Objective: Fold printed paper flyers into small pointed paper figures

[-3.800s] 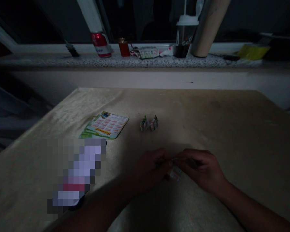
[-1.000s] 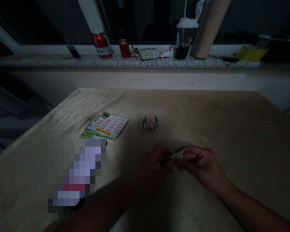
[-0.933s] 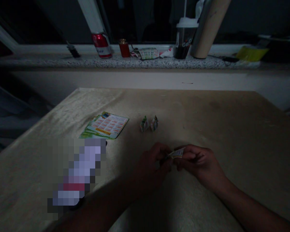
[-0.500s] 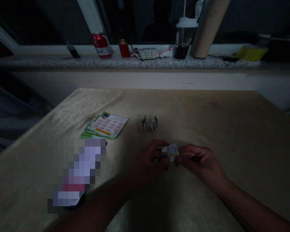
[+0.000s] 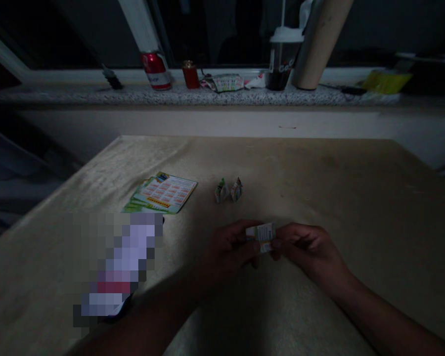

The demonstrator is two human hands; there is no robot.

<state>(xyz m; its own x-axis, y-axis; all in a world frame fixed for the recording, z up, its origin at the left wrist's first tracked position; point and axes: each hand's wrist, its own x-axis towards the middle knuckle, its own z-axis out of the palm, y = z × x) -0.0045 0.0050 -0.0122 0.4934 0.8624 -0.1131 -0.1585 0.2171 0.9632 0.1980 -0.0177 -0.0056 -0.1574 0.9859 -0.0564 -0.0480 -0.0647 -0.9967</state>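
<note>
Between my two hands, above the table, is a small piece of folded printed paper (image 5: 264, 233) with a white, green and orange face. My left hand (image 5: 237, 244) pinches its left side, thumb in front and fingers behind. At its right edge my right hand (image 5: 304, 242) grips it between thumb and curled fingers. Beyond my hands two small folded paper pieces (image 5: 221, 191) stand close together on the table. To their left lies a fanned stack of printed cards (image 5: 170, 190) with a calendar-like grid on the top one.
A blurred-out phone-like object (image 5: 124, 267) lies on the table (image 5: 356, 198) left of my forearm. Along the stone windowsill (image 5: 114, 96) stand a red can (image 5: 155, 71), an orange jar (image 5: 190, 75), a lidded cup (image 5: 282, 59), a cardboard tube (image 5: 322, 44) and a yellow item (image 5: 387, 81).
The held paper has tilted and shows its printed face more flatly. My left hand has shifted slightly down, its fingers lower behind the paper. My right hand has barely moved.
</note>
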